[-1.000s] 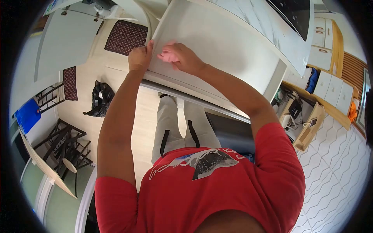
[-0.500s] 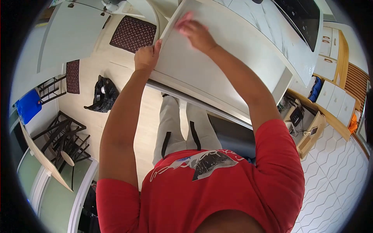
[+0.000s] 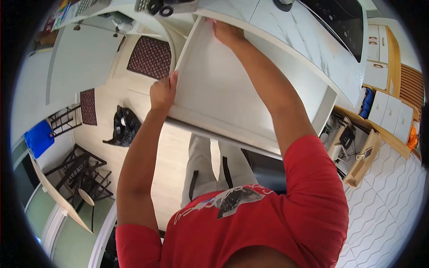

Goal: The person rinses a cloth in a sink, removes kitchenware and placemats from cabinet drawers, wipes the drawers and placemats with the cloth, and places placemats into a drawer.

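Note:
A white drawer (image 3: 219, 85) is pulled out in front of me, its pale inside bare where I see it. At its left front corner my left hand (image 3: 162, 91) is closed on the drawer's side edge, with the thumb along the rim. My right hand (image 3: 229, 35) reaches inside to the far left corner, partly beneath the countertop edge. A pink cloth (image 3: 213, 25) shows as a thin strip at its fingers; most of it is hidden by the hand.
Above the drawer lies a marble-pattern countertop (image 3: 286, 33) with a black cooktop (image 3: 342, 27). A black plastic bag (image 3: 123, 127) sits on the floor at left, near folded dark-framed chairs (image 3: 80, 174). An open wooden-fronted drawer (image 3: 362, 158) stands out at right.
My right hand with the pink cloth has moved deeper into the drawer's far left corner. My left hand still holds the side edge. The whole view has shifted, showing more countertop.

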Demonstrator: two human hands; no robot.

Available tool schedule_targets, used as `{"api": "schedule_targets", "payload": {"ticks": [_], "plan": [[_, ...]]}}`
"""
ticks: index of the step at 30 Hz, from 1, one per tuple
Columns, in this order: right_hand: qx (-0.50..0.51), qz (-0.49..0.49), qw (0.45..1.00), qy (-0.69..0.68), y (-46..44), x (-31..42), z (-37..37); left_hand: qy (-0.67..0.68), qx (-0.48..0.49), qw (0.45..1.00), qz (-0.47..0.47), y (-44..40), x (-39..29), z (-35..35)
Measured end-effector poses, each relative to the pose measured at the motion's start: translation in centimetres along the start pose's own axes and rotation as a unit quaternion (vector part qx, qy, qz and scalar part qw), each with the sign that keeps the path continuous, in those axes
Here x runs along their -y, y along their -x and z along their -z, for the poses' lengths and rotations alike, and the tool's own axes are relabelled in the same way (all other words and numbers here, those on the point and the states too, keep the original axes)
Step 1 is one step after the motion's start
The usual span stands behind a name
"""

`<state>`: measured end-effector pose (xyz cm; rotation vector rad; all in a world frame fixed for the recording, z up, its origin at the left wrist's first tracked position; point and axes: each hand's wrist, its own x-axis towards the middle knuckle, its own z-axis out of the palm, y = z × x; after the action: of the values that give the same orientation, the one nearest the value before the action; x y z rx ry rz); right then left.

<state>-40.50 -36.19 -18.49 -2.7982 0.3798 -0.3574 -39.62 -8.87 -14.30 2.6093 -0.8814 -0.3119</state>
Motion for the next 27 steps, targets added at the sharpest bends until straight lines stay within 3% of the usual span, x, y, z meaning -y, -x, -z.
{"api": "schedule_targets", "payload": {"ticks": [1, 2, 4, 7, 12, 16, 19, 21, 23, 27], "plan": [[0.000, -0.095, 0.980, -0.174, -1.8, -1.5, -0.9, -0.005, -0.005, 1.000, -0.009, 0.0, 0.4, -0.2], [0.000, -0.186, 0.920, -0.344, -2.6, -3.0, -1.7, -0.017, 0.005, 1.000, -0.002, 0.1, 0.8, -0.3], [-0.045, -0.148, 0.967, -0.205, -2.0, -5.0, -0.8, -0.029, 0.018, 0.999, -0.010, -0.1, 0.5, 0.1], [-0.085, -0.141, 0.984, -0.071, 2.3, -8.4, 1.7, -0.002, 0.010, 1.000, -0.024, 0.2, -0.5, 0.8], [-0.098, -0.232, 0.965, 0.071, 11.5, -14.8, 7.0, -0.025, 0.027, 0.999, 0.005, 0.1, -0.6, 1.0], [-0.029, -0.368, 0.913, 0.176, 17.4, -17.9, 12.4, -0.026, 0.035, 0.999, 0.007, -0.1, 0.1, 0.4], [0.058, -0.468, 0.849, 0.239, 21.6, -15.5, 14.8, -0.024, 0.032, 0.999, -0.011, -0.3, 0.3, 0.5], [-0.154, -0.405, 0.854, 0.287, 26.6, -16.8, 10.0, -0.050, 0.020, 0.999, -0.003, -0.4, 0.5, 0.2], [-0.192, -0.344, 0.869, 0.300, 30.5, -12.0, 9.8, -0.030, 0.001, 0.999, -0.028, -0.5, 0.3, 0.1], [-0.108, -0.432, 0.870, 0.213, 35.0, -3.9, 10.8, -0.031, -0.011, 0.999, -0.028, -0.3, -0.4, 0.5]]}}
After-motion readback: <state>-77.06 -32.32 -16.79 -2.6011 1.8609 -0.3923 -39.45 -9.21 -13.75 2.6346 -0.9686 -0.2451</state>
